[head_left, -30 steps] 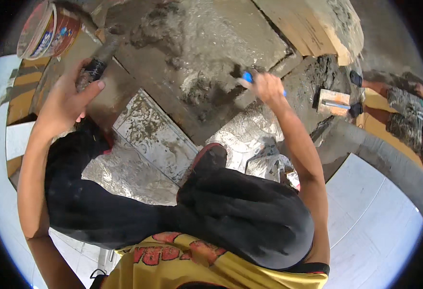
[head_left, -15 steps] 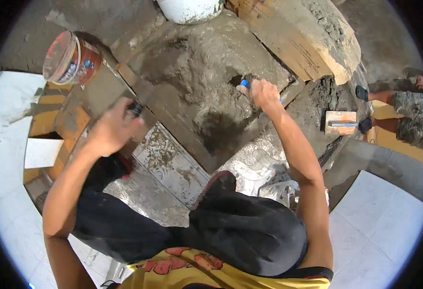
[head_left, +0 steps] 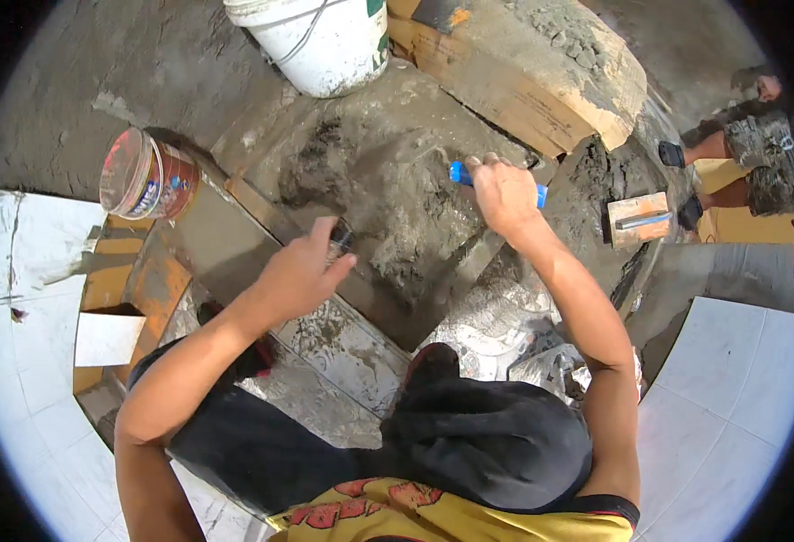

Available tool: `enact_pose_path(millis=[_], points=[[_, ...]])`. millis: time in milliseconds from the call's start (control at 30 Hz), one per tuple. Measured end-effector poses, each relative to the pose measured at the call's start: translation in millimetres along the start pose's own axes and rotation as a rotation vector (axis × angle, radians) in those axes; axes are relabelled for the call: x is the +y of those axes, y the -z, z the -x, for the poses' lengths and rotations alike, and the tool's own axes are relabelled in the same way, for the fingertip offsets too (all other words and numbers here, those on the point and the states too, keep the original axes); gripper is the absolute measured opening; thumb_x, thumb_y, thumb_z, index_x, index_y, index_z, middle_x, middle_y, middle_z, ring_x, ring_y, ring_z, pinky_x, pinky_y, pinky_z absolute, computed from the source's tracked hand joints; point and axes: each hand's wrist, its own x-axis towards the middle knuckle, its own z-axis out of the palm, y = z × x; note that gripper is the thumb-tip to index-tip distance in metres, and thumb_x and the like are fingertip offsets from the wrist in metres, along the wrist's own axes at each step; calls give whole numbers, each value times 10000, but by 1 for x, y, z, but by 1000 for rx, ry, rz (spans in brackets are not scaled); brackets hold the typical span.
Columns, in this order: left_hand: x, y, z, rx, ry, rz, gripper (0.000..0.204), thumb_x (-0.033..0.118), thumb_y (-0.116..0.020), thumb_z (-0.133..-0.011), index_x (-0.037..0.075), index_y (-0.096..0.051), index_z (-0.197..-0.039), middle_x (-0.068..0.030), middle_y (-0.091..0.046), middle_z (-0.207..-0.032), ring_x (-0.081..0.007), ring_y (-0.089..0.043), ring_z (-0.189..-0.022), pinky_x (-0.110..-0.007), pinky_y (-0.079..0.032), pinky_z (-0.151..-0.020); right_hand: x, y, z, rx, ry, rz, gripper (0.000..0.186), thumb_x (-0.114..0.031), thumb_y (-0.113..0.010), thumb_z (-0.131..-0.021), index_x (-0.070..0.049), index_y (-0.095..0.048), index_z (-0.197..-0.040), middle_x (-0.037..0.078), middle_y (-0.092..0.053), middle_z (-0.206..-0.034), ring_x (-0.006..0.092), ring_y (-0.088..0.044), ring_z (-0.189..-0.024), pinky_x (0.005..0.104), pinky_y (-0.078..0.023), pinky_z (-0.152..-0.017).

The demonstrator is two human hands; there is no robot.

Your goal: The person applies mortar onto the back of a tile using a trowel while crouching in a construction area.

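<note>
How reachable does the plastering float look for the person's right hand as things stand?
Probably yes, with a stretch: only mortar seems to lie between the right hand and the plastering float. The hand is closed around a blue handle, though.

Blue handle (head_left: 458,172), black handle (head_left: 342,236); white bucket (head_left: 320,50) (green patch (head_left: 378,38)); yellow shirt (head_left: 483,509), red print (head_left: 413,494).

Yellow shirt (head_left: 478,521) with red print (head_left: 333,512), black sleeve trim (head_left: 625,508); black trousers (head_left: 487,443); reddish-edged dark shoe (head_left: 435,362); bare hands (head_left: 505,196).

L head cam, wide fisheye, upright; looks down past lap (head_left: 492,443), L hand (head_left: 299,274), R hand (head_left: 505,197) near.
</note>
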Motion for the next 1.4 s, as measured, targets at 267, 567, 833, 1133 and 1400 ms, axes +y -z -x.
enact_pose_path(millis=[267, 567, 833, 1133, 1400], points=[[-6, -34, -31, -100, 43, -137, 484, 279, -572, -989, -78, -361, -1237, -344, -652, -836, -540, -634, -824, -596, -493, -735, -7, 18, 3, -49, -32, -60, 151, -100, -564, -884, -33, -681, -954, 182, -705, -970, 338, -713, -935, 453, -572, -790], [-58, -16, -46, -26, 204, -170, 424, 281, -578, -988, -46, -396, -1187, -334, -659, -875, -537, -631, -862, -576, -489, -750, 11, 15, 23, -234, -249, -236, 239, -223, -662, -891, 1, -680, -972, 232, -695, -907, 376, -722, -866, 479, -568, -721], [-7, -27, -28, 35, 88, -72, 565, 307, -575, -994, -66, -344, -1349, -329, -662, -921, -521, -636, -894, -560, -493, -781, -30, -12, 2, -500, -731, -1898, 169, -246, -667, -928, -97, -588, -947, -30, -552, -724, 79, -509, -543, 259, -455, -451], [-41, -63, -32, -104, 97, -300, 509, 321, -555, -996, -28, -360, -1311, -288, -674, -1020, -498, -654, -908, -573, -527, -768, -52, 19, 15, -705, -638, -1998, 162, -217, -673, -894, -105, -556, -885, -17, -547, -710, 88, -530, -530, 269, -467, -434], [-73, -31, -44, -33, 127, -459, 488, 305, -565, -990, 12, -372, -1330, -251, -638, -1097, -477, -657, -903, -559, -533, -738, -25, 65, 73, -718, -611, -1620, 260, -280, -641, -935, -40, -542, -937, 15, -560, -685, 139, -565, -537, 309, -472, -449]])
